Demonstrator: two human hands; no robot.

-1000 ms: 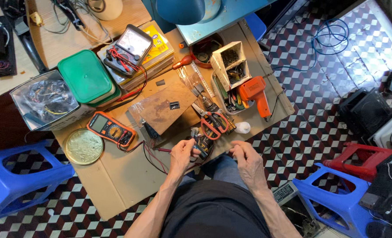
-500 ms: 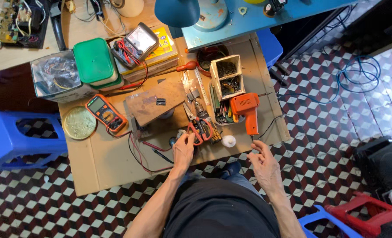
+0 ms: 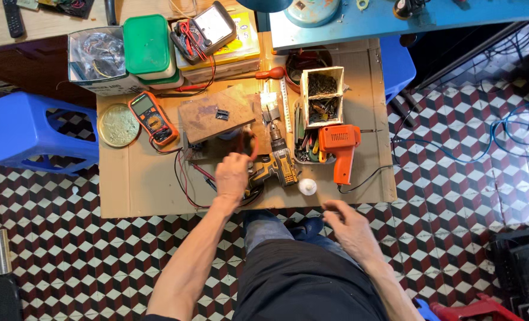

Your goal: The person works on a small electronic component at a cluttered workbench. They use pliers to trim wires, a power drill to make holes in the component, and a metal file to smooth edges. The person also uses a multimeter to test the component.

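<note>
Right hand: the right hand (image 3: 350, 229) hangs open and empty off the near edge of the cardboard sheet (image 3: 133, 184), fingers loosely spread over the checkered tile floor (image 3: 68, 249), gripping nothing.
Left hand: the left hand (image 3: 232, 175) is half-curled on the sheet over a tangle of red and black wires (image 3: 184, 178), just beside the yellow-and-black cordless drill (image 3: 278, 166); whether its fingers pinch anything, I cannot tell.
Small part: a round white cap-like piece (image 3: 306, 186) lies near the sheet's edge, between the two hands.
Step in hand: seemingly handling the wires beside the drill, the free hand idle.
Next move calls for: a firm closing of the left fingers and care not to snag the wires.
Farther: an orange gun-shaped electric tool (image 3: 339, 142), an orange handheld multimeter (image 3: 151, 117) and a brown wooden board (image 3: 214, 113) lie beyond.
</note>
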